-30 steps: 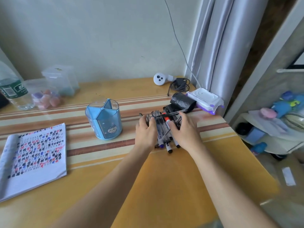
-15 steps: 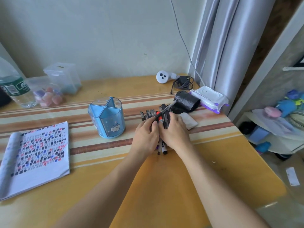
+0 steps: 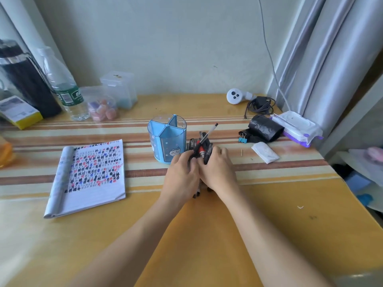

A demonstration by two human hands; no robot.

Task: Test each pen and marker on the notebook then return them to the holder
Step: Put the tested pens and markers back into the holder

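Black and red barrels are being pressed together in a bundle of pens and markers (image 3: pixel 204 151), which is being gripped by both hands near the middle of the striped yellow surface (image 3: pixel 269 214). The bundle is being clasped from the left by the left hand (image 3: pixel 182 175) and from the right by the right hand (image 3: pixel 218 170). The fingers (image 3: pixel 187 158) of the left hand are being curled round the barrels, and those of the right are being wrapped over them in the same way. A thin pen (image 3: pixel 209 132) is being carried aslant on top, its end pointing toward the far right corner. The blue holder (image 3: pixel 167 139) is being shown upright just beside the bundle, on its left. The notebook (image 3: pixel 91 177) is being shown open toward the left edge, well apart from the hands, its page crowded with black, blue and red marks. A water bottle (image 3: pixel 66 90) and a clear box (image 3: pixel 119 90) are being shown along the far edge. A black roll (image 3: pixel 265 128) and a binder clip (image 3: pixel 242 139) are being shown toward the far right corner.
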